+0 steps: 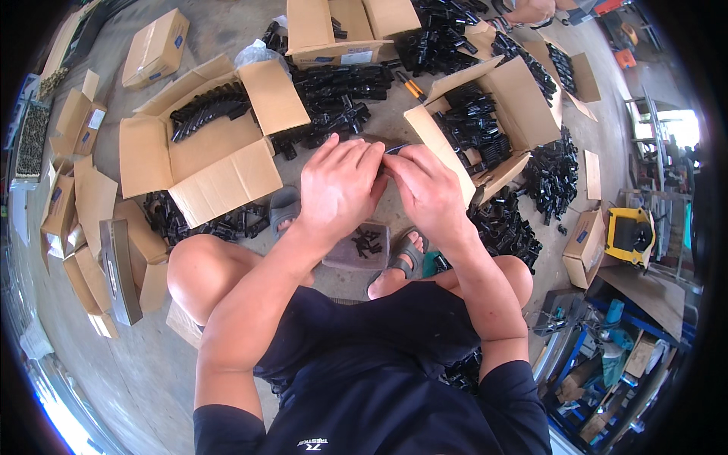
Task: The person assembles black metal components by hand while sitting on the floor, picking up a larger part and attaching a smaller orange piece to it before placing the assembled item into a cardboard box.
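Observation:
My left hand (340, 182) and my right hand (426, 186) meet at the middle, fingers curled in. Between the fingertips a sliver of a black part (395, 149) shows; the hands hide most of it, so its kind cannot be told. Below them, between my feet, a clear plastic tub (343, 258) holds a few small black pieces (367, 243). To the left stands an open carton (220, 186) with a row of black parts (208, 108) inside. An open carton (519, 95) on the right is loaded with black parts (472, 125).
Heaps of black parts (334, 95) lie on the floor ahead and beside both cartons. A yellow-handled tool (410, 85) lies between the cartons. Another open carton (334, 54) and a closed one (155, 47) stand farther off. At right is a yellow frame (629, 233). Someone's hand (531, 10) shows at the top.

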Action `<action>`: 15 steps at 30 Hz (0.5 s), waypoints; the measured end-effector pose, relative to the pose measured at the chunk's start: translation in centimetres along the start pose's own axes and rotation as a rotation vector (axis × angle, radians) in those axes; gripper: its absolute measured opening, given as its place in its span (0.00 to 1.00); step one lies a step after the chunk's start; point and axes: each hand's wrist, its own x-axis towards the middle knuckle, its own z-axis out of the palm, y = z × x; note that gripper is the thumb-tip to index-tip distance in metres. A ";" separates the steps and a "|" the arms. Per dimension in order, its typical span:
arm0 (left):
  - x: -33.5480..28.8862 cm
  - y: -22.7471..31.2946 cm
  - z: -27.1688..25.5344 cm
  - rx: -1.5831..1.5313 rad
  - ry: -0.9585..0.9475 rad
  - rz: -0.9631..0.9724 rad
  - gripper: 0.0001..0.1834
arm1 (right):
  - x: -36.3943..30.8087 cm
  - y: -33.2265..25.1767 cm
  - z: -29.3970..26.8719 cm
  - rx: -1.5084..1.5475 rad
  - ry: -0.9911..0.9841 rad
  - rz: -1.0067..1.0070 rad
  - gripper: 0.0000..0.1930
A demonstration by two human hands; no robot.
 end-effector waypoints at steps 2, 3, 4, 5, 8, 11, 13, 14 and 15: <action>0.0 0.0 -0.1 0.001 -0.006 -0.004 0.21 | 0.0 0.2 0.0 0.004 -0.002 -0.005 0.16; 0.0 0.0 -0.1 0.004 -0.010 -0.007 0.21 | 0.0 0.2 0.1 0.010 -0.002 -0.006 0.16; 0.0 0.0 -0.2 0.005 -0.013 -0.009 0.21 | 0.1 0.2 0.2 0.015 -0.002 -0.006 0.16; -0.1 0.0 -0.2 0.007 -0.004 -0.002 0.22 | 0.1 0.2 0.2 0.021 -0.002 -0.007 0.16; -0.2 -0.2 0.0 0.006 0.007 -0.007 0.22 | 0.0 0.4 0.3 0.016 -0.032 0.018 0.16; -0.1 -0.2 -0.3 -0.044 -0.028 -0.094 0.20 | 0.7 0.3 -0.4 0.033 0.071 0.119 0.17; 0.3 0.3 -0.9 -0.142 -0.059 -0.196 0.20 | 0.6 1.3 -1.7 0.297 0.000 0.347 0.22; 0.5 0.6 -1.3 -0.239 -0.144 -0.350 0.20 | 0.5 2.1 -1.8 0.480 -0.013 0.420 0.23; 0.6 0.6 -1.5 -0.381 -0.198 -0.461 0.20 | 0.2 3.0 -1.9 0.663 -0.025 0.488 0.23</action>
